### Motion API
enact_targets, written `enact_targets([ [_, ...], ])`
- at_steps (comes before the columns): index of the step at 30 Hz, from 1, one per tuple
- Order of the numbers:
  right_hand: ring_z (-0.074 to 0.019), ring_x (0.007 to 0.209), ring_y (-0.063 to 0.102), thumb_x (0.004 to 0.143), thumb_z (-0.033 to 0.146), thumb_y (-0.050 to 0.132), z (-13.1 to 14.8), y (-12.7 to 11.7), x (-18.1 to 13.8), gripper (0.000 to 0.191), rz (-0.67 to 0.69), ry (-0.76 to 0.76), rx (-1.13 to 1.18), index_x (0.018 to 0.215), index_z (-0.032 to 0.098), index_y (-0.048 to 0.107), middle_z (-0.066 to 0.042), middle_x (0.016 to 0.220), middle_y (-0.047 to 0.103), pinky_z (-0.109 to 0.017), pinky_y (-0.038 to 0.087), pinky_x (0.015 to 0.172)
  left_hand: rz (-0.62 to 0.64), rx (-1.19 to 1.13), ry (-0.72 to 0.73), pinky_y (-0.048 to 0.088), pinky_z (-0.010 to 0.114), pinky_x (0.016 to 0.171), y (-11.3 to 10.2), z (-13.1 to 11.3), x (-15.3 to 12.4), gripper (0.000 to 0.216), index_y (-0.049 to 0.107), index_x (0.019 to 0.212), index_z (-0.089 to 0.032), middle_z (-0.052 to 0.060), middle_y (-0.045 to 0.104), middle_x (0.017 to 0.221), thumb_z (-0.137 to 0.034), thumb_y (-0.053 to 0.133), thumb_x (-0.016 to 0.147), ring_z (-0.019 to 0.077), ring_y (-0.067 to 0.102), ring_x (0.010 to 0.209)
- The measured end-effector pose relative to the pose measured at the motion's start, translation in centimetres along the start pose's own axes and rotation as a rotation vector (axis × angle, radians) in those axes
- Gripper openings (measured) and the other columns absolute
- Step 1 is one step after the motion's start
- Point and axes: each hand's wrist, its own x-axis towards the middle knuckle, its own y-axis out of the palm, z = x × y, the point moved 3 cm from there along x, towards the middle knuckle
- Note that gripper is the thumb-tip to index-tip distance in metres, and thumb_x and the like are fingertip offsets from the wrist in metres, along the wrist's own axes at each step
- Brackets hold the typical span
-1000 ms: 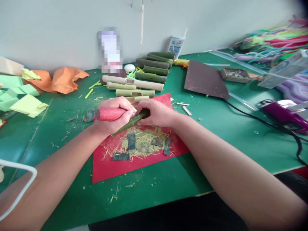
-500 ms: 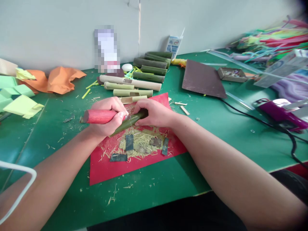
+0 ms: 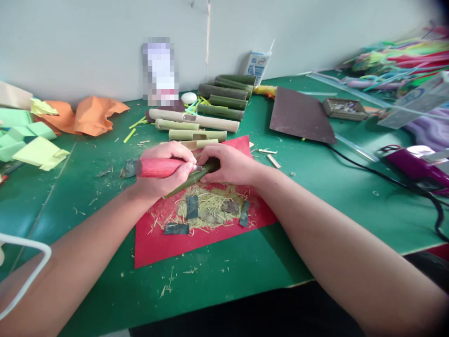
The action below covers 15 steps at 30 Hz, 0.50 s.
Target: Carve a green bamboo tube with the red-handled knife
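green tabletop (image 3: 315, 224), red paper sheet (image 3: 210, 241) by its near edge — left hand (image 3: 164, 177) grips a red-handled knife (image 3: 157, 167), right hand (image 3: 229, 164) a dark green bamboo tube (image 3: 185, 180) above it; pale shavings (image 3: 210, 206) piled, bark seemingly mostly left.

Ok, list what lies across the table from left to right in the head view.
Green paper, orange paper, left hand on red handle, right hand on bamboo stick, brown sheet, purple tool.

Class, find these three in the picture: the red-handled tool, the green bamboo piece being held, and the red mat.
red-handled tool (image 3: 159, 167): head view, middle of the handle.
green bamboo piece (image 3: 186, 180): head view, exposed middle stretch.
red mat (image 3: 210, 236): head view, bare near part.
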Motion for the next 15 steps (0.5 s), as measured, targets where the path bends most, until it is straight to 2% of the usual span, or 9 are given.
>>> enact_targets([
  [9,-0.0175,0.085,0.058,0.068,0.024,0.078,0.01,0.03,-0.05,0.028,-0.002,0.005,-0.003,0.092,0.018,0.065,-0.004,0.096,0.067,-0.030,0.043,0.073,0.037,0.011,-0.027,0.058,0.034,0.074,0.09,0.19,0.16,0.004,0.070,0.081,-0.022,0.002,0.075,0.084,-0.024,0.066,0.081,0.0184,0.070,0.079],
  [15,-0.0171,0.083,0.057,0.068,0.025,0.078,-0.10,0.05,0.03,0.029,0.001,0.004,-0.021,0.093,0.018,0.064,-0.003,0.095,0.066,-0.030,0.041,0.071,0.054,-0.065,-0.011,0.059,0.034,0.078,0.10,0.22,0.33,0.004,0.070,0.083,-0.023,0.002,0.074,0.087,-0.025,0.067,0.083,0.0179,0.071,0.084],
])
